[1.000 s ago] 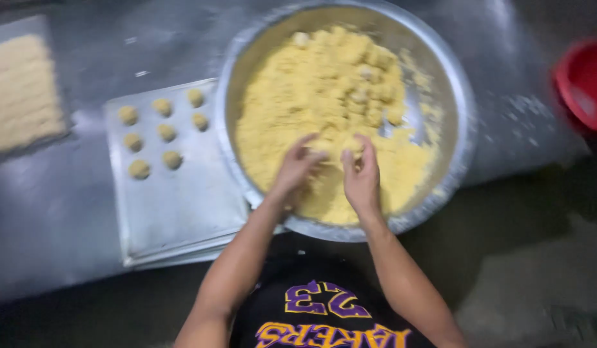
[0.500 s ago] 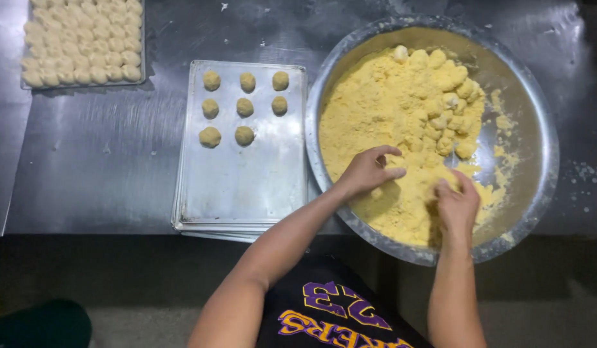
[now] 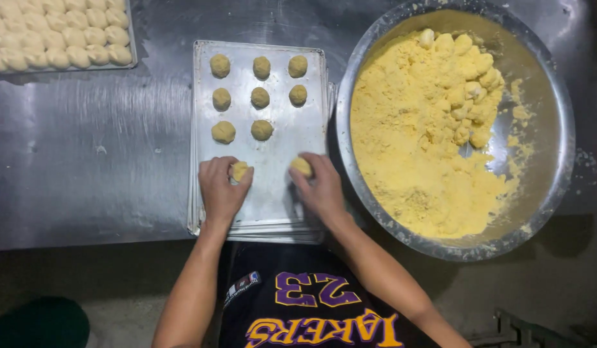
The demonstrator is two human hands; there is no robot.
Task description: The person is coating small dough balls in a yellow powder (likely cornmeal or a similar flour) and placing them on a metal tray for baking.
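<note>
Over the baking tray [image 3: 273, 193], both hands [image 3: 222, 190] [image 3: 319, 187] each pinch a dough ball [image 3: 238, 170] [image 3: 302, 166].

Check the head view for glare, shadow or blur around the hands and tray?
Head view: sharp, no motion blur on the left hand or right hand; soft glare streaks across the steel table and baking tray; the bowl's rim gleams; the floor below the table edge falls into deep shadow.

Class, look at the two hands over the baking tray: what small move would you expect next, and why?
Probably setting both balls down. The left hand and right hand each hold a dough ball low over the tray, just below eight balls in rows, whose third row has a free spot.
</note>
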